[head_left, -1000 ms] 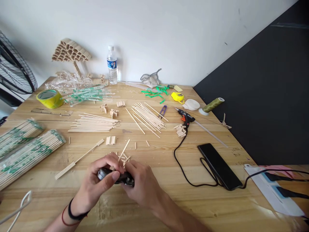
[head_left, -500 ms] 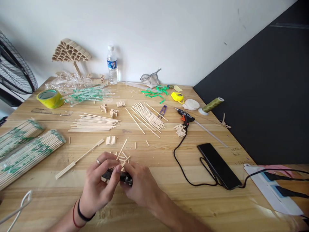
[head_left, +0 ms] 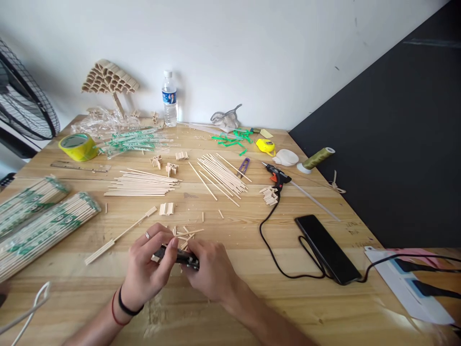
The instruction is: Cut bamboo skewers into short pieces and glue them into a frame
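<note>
Cluttered wooden table (head_left: pixel 324 307) against white wall (head_left: pixel 252 53)

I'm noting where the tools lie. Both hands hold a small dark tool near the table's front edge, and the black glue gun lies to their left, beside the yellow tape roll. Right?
Not quite. The head view shows the glue gun to the right of the hands, by the black phone. The left hand and right hand do hold the dark tool; the yellow tape roll lies far left.

A water bottle (head_left: pixel 169 99), yellow tape roll (head_left: pixel 78 146), glue gun (head_left: pixel 276 174) and phone (head_left: pixel 327 248) lie about.
</note>
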### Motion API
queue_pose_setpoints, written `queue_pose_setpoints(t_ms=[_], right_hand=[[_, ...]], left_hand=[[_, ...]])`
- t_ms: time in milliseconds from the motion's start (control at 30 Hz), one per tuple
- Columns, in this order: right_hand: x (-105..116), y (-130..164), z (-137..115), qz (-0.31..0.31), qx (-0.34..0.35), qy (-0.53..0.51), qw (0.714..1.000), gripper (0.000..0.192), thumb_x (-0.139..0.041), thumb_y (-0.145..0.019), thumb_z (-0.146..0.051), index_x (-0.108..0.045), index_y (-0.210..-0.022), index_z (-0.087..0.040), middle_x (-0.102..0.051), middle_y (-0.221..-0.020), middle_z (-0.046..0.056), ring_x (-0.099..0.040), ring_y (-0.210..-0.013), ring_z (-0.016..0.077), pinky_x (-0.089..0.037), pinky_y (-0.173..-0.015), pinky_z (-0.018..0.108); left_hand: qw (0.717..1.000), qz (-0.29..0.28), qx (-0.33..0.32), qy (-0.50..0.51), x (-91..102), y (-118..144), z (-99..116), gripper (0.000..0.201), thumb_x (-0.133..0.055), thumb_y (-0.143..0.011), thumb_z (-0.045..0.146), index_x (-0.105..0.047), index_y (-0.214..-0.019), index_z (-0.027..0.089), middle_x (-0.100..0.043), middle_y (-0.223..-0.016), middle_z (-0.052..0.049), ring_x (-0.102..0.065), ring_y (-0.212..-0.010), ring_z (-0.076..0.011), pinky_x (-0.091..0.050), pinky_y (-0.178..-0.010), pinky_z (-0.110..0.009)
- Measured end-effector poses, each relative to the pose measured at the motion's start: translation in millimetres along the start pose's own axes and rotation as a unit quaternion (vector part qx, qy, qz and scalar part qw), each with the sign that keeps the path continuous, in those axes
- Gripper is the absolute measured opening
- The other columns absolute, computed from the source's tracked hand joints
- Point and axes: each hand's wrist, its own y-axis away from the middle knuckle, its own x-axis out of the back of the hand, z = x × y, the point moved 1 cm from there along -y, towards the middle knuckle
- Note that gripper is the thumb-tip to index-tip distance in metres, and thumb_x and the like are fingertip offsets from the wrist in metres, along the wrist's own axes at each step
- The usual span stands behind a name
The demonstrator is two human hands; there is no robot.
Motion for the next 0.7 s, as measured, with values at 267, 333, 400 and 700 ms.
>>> queue_pose_setpoints(t_ms=[267,333,400,700], right_hand=[[4.7,-0.5,1.2,-0.002,0.006,0.007,1.0,0.014,-0.072,-0.081,-0.03,-0.068,-0.09,-0.02,-0.078,-0.089,0.007,-0.072,-0.077,0.0252,-0.031,-0.063,0.032],[5.1,-0.5,2.2,-0.004,0.007,0.006,1.0,0.016,-0.073,-0.08,-0.03,-0.068,-0.091,-0.02,-0.078,-0.09,0.007,-0.072,-0.078,0.0255,-0.031,-0.063,0.032],[5.3,-0.3,3.3,-0.006,0.009,0.005,1.0,0.015,-0.073,-0.079,-0.028,-0.067,-0.09,-0.02,-0.078,-0.09,0.007,-0.071,-0.078,0.0253,-0.032,-0.063,0.031],[1.5,-0.5,6.4,0.016,0.017,-0.036,0.999,0.008,-0.072,-0.077,-0.024,-0.066,-0.083,-0.022,-0.077,-0.084,0.003,-0.071,-0.077,0.0235,-0.033,-0.065,0.03]], left_hand=[[1.0,-0.006,0.005,0.014,1.3,1.0,-2.6,0.019,-0.058,-0.097,0.008,-0.061,-0.081,0.019,-0.061,-0.076,0.0,-0.057,-0.069,-0.0113,-0.045,-0.064,-0.021],[1.0,-0.007,0.009,0.015,2.3,1.4,-3.0,0.021,-0.057,-0.097,0.008,-0.06,-0.08,0.019,-0.062,-0.076,0.0,-0.058,-0.068,-0.0115,-0.045,-0.063,-0.022],[1.0,-0.007,0.016,0.023,3.4,1.7,-4.0,0.022,-0.055,-0.098,0.01,-0.06,-0.079,0.019,-0.061,-0.075,0.0,-0.057,-0.068,-0.0117,-0.044,-0.062,-0.023],[0.991,-0.005,0.1,0.086,5.9,5.6,-15.3,0.033,-0.049,-0.105,0.023,-0.059,-0.073,0.019,-0.058,-0.071,0.0,-0.054,-0.065,-0.0137,-0.041,-0.06,-0.027]])
